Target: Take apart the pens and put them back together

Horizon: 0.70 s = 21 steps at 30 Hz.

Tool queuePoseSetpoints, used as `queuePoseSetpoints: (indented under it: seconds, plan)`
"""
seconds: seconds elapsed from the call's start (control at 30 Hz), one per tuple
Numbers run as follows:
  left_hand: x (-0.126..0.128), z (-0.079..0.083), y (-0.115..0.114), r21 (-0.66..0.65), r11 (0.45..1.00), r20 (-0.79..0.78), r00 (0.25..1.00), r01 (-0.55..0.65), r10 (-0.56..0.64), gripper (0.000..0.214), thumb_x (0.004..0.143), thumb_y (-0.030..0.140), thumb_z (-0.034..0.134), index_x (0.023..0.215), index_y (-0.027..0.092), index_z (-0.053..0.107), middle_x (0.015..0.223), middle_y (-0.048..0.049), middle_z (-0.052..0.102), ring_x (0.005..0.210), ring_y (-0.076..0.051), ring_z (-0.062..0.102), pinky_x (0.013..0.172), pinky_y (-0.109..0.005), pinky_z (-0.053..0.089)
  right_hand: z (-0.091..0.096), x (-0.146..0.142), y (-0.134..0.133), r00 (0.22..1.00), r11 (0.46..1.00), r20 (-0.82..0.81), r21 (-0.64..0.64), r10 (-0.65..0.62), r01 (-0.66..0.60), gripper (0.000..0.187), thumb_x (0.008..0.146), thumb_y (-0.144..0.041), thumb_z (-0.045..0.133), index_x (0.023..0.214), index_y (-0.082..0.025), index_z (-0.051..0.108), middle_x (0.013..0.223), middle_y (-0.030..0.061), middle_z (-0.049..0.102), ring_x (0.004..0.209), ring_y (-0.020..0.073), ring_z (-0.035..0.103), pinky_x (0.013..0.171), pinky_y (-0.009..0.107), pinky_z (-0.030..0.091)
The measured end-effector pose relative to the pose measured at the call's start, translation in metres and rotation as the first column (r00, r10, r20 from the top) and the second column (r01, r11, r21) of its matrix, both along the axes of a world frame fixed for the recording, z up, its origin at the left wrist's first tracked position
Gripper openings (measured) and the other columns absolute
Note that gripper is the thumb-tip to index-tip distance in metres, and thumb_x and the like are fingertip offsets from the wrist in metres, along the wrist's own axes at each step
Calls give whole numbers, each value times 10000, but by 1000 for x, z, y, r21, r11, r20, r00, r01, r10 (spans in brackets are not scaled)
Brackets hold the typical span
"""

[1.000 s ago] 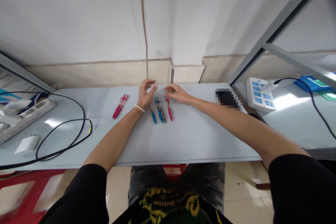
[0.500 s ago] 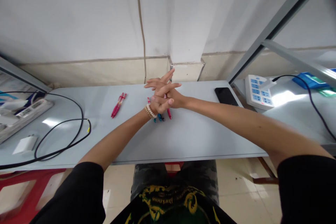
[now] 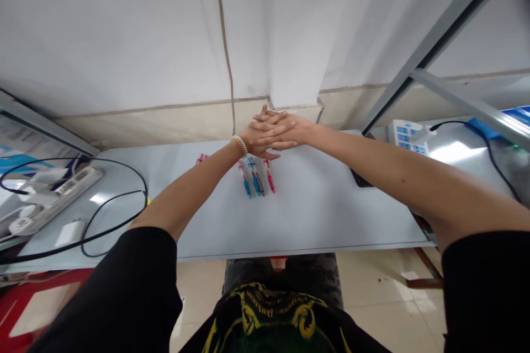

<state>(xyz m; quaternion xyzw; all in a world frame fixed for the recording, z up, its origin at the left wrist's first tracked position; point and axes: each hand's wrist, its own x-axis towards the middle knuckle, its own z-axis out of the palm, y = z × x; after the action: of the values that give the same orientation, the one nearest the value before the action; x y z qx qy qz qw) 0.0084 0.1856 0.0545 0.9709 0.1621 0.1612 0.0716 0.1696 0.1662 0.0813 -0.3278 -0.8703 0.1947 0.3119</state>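
The left hand (image 3: 255, 139) and right hand (image 3: 301, 129) are together above the far side of the pale grey tabletop (image 3: 298, 220), fingers straight, spread and laced across each other, gripping only one another. Half a second ago they were also meshed, but lower over the pens, with fingers angled up; a second ago they were apart. A pale beaded bracelet (image 3: 240, 146) circles the left wrist.

Just on the near side of the hands lie a blue pen with a pink upper part (image 3: 245, 181), a second blue pen (image 3: 254, 177), a dark grey pen (image 3: 260, 185) and a slim pink pen (image 3: 270, 179). More of their length shows than half a second ago, though their far ends run up to or under the hands.

The left forearm now hides most of the bundled pink pens (image 3: 201, 158), earlier fully visible. Likewise, only a corner of the flat black phone (image 3: 361, 178) shows past the right forearm. Which finger belongs to which hand is hard to make out. Farther left, a black cable (image 3: 62, 251) passes behind the left arm; the white multi-socket block (image 3: 401, 133) at right is partly covered by the right forearm.
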Motion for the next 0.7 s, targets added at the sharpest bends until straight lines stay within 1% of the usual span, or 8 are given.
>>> queuePoseSetpoints:
  seconds: [0.03, 0.1, 0.17, 0.23, 0.37, 0.47, 0.63, 0.7]
  plan:
    - [0, 3, 6, 80, 996, -43, 999, 32, -29, 518, 856, 555, 839, 1367, 482, 792, 1790, -8, 444, 1717, -543, 131, 1292, -831, -175, 10, 16, 5, 982, 986, 82, -28, 169, -167, 264, 733, -217, 921, 951, -328, 820, 1200, -75, 827, 1385, 205, 678, 1172, 498, 530]
    - [0, 7, 16, 179, 982, -95, 994, 64, -48, 536, 891, 501, 830, 1421, 511, 752, 1821, 1, 389, 1722, -532, 127, 1280, -843, -179, 26, 35, 13, 943, 958, 172, -22, 286, -286, 240, 780, -231, 866, 1017, -247, 831, 1358, -64, 794, 1515, 175, 561, 1232, 470, 424]
    - [1, 11, 26, 208, 974, -128, 990, 84, -58, 553, 877, 469, 843, 1420, 520, 750, 1837, 21, 354, 1721, -532, 135, 1289, -844, -154, 38, 40, 19, 934, 953, 196, -15, 300, -303, 187, 862, -269, 769, 1023, -196, 832, 1391, -63, 780, 1552, 159, 515, 1240, 447, 387]
    - [2, 18, 34, 218, 972, -163, 985, 83, -47, 559, 885, 448, 823, 1434, 516, 742, 1853, 32, 315, 1722, -532, 122, 1302, -838, -122, 46, 37, 23, 931, 952, 213, 21, 295, -306, 244, 853, -253, 771, 1085, -213, 836, 1413, -89, 769, 1577, 170, 496, 1285, 453, 342]
    - [3, 38, 45, 238, 971, -255, 966, 30, 32, 552, 887, 439, 787, 1435, 490, 752, 1879, 29, 239, 1722, -552, 48, 1301, -831, -121, 59, 30, 28, 914, 952, 329, 106, 237, -286, 659, 685, -116, 904, 1298, -333, 796, 1555, -90, 689, 1655, 255, 426, 1397, 592, 194]
    - [2, 50, 51, 250, 968, -299, 953, 32, 46, 554, 854, 460, 791, 1409, 469, 775, 1882, 34, 225, 1714, -576, 46, 1266, -835, -199, 68, 26, 30, 904, 961, 382, 111, 193, -252, 692, 670, -45, 897, 1293, -327, 793, 1574, -69, 672, 1678, 282, 389, 1383, 647, 230]
    - [-7, 63, 57, 225, 973, -292, 956, 42, 26, 574, 832, 470, 785, 1404, 425, 785, 1858, 40, 302, 1721, -553, 38, 1275, -807, -212, 82, 18, 33, 921, 973, 342, 64, 187, -221, 582, 759, -37, 844, 1271, -309, 791, 1600, -79, 655, 1661, 280, 413, 1277, 578, 464]
    - [-12, 69, 59, 198, 979, -254, 967, 45, 7, 575, 826, 458, 782, 1399, 405, 787, 1844, 32, 339, 1726, -533, 57, 1292, -804, -183, 88, 15, 36, 927, 975, 322, 49, 190, -217, 563, 763, -40, 842, 1252, -314, 797, 1588, -86, 664, 1650, 285, 431, 1255, 570, 498]
